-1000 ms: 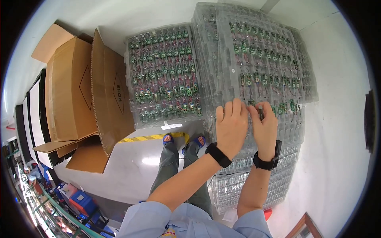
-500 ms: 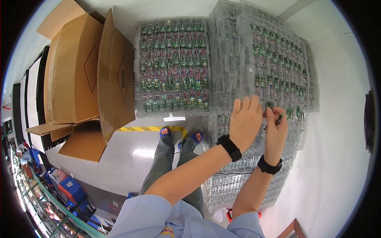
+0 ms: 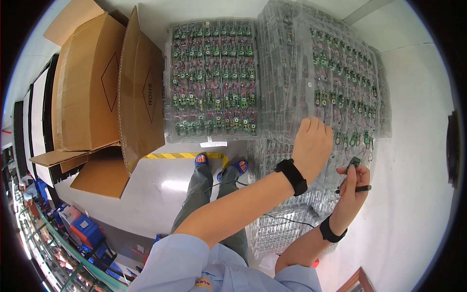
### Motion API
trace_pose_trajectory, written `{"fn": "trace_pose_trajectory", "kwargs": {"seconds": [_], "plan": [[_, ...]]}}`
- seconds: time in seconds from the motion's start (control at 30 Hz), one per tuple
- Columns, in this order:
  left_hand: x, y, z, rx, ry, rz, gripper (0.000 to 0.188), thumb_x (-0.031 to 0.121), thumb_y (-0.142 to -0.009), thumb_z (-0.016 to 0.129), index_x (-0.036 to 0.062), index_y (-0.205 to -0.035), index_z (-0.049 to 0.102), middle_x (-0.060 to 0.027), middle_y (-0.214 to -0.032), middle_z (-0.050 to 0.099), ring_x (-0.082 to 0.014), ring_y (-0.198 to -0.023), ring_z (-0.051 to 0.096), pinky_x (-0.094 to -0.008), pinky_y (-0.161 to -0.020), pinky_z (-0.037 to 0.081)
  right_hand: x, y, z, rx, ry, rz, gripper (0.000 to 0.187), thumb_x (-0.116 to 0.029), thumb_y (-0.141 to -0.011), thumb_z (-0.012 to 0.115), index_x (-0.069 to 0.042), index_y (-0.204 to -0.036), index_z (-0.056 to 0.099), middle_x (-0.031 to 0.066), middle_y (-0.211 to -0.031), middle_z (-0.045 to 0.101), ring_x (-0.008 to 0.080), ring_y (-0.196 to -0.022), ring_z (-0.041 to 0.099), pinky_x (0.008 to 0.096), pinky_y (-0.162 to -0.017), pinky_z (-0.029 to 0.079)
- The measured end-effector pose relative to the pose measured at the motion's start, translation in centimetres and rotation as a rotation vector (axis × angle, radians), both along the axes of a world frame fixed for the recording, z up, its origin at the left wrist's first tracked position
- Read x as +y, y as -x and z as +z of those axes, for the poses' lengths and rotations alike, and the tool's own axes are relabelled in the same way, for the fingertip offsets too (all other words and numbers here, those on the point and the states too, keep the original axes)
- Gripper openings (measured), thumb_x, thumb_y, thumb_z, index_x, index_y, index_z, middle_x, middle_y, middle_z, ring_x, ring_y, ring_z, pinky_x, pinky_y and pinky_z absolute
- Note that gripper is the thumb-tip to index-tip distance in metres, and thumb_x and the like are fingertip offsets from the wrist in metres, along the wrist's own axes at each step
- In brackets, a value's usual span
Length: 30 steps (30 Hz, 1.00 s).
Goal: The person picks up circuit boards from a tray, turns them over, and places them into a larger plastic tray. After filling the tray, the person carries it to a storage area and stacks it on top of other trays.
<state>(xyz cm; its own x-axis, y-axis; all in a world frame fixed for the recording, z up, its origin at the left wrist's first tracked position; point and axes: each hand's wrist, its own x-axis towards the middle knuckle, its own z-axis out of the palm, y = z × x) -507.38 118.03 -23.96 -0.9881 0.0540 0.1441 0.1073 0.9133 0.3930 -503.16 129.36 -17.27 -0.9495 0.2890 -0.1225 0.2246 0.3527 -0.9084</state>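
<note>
My right hand [image 3: 354, 184] holds a small green circuit board [image 3: 353, 164] between thumb and fingertips. A black pen-like stick [image 3: 362, 188] lies across the same hand, tucked under its fingers. My left hand [image 3: 314, 147] rests over the near part of the top clear plastic tray [image 3: 304, 104], back of the hand upward. Its fingers are curled together, and their tips and anything in them are hidden. Rows of green boards with thin wires [image 3: 346, 73] sit in that tray's compartments. Black bands circle both wrists.
Another stack of clear trays filled with boards [image 3: 214, 78] stands left of mine. Further left is an open cardboard box [image 3: 87, 92]. Lower tray stacks [image 3: 277, 233] sit nearer my body, with a black cord across. A white wall [image 3: 413, 146] borders the right side.
My right hand has moved right and toward my body, carrying the circuit board away from the tray rows. My left hand has shifted slightly right, still curled.
</note>
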Motion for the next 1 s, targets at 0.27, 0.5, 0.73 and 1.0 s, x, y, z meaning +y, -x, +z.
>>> {"fn": "trace_pose_trajectory", "kwargs": {"seconds": [0.27,0.5,0.73,1.0], "plan": [[-2.1,-0.9,-0.6,0.264,-0.372,0.010,0.025,0.006,-0.075,0.059,0.0017,-0.099,0.057,-0.0084,-0.089,0.055,-0.0247,-0.089,0.052,-0.0359,-0.082,0.039,-0.4,-3.2,1.4,-0.053,-0.009,-0.037,0.005,-0.009,-0.094,0.053,-0.006,-0.097,0.052,0.0045,-0.079,0.063,0.0004,-0.051,0.033,0.0165,-0.048,0.025],[-5.4,-2.2,-0.2,0.307,-0.666,0.050,0.033,0.000,-0.076,0.065,0.0016,-0.108,0.056,-0.0112,-0.097,0.057,-0.0304,-0.090,0.055,-0.0387,-0.082,0.043,-2.7,-7.3,1.7,-0.098,0.001,0.070,0.002,-0.008,-0.093,0.052,-0.006,-0.094,0.051,0.0038,-0.078,0.063,-0.0004,-0.050,0.031,0.0161,-0.047,0.024],[-15.6,-6.4,-3.6,0.200,-0.640,0.362,0.024,0.003,-0.081,0.063,0.0043,-0.105,0.060,-0.0134,-0.099,0.058,-0.0318,-0.092,0.057,-0.0393,-0.079,0.047,-7.9,-8.2,-0.7,-0.328,0.246,0.242,0.007,0.001,-0.088,0.057,-0.003,-0.092,0.053,0.0012,-0.080,0.061,0.0035,-0.062,0.048,0.0184,-0.057,0.037],[-26.3,-13.4,-13.4,0.079,-0.377,0.713,0.012,0.008,-0.088,0.060,0.0032,-0.098,0.065,-0.0103,-0.093,0.059,-0.0184,-0.077,0.061,-0.0302,-0.065,0.048,-16.8,-5.7,-15.1,-0.488,0.367,0.381,0.011,-0.007,-0.086,0.066,-0.002,-0.090,0.058,-0.0038,-0.079,0.057,0.0031,-0.072,0.050,0.0194,-0.064,0.040]]}}
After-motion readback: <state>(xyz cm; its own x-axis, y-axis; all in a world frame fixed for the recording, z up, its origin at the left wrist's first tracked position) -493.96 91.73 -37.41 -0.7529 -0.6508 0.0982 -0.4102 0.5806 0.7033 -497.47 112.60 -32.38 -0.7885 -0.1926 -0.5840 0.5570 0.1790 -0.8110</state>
